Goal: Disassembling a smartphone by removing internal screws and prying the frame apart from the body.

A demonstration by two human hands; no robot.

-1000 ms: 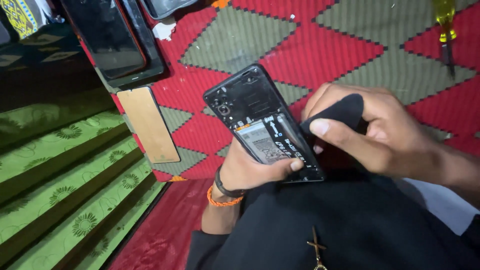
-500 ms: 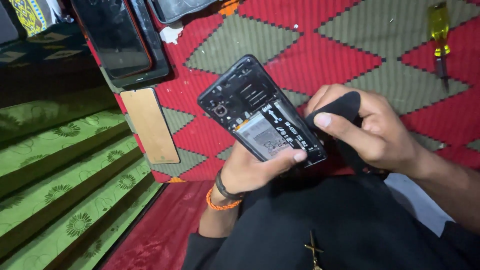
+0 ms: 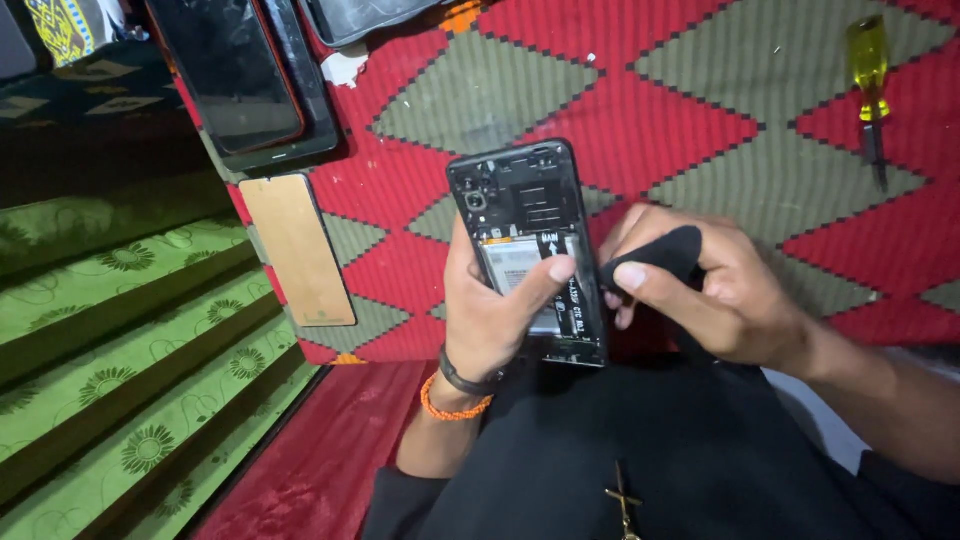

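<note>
My left hand (image 3: pixel 495 310) grips an opened black phone (image 3: pixel 525 215) with its back cover off, so the battery and circuit parts show. The thumb lies across the battery. My right hand (image 3: pixel 715 290) is just right of the phone and pinches a small black piece (image 3: pixel 660 255) against the phone's right edge. The phone stands nearly upright over my lap, above a red and grey patterned rug (image 3: pixel 640 120).
A yellow-handled screwdriver (image 3: pixel 870 75) lies on the rug at the far right. A tan flat panel (image 3: pixel 298 250) and a dark phone screen (image 3: pixel 235 75) lie to the left. Green patterned cushions (image 3: pixel 120 380) fill the left side. Another dark device (image 3: pixel 365 15) sits at the top.
The phone has turned from tilted to nearly upright in my left hand. My right hand stays beside it with the black piece.
</note>
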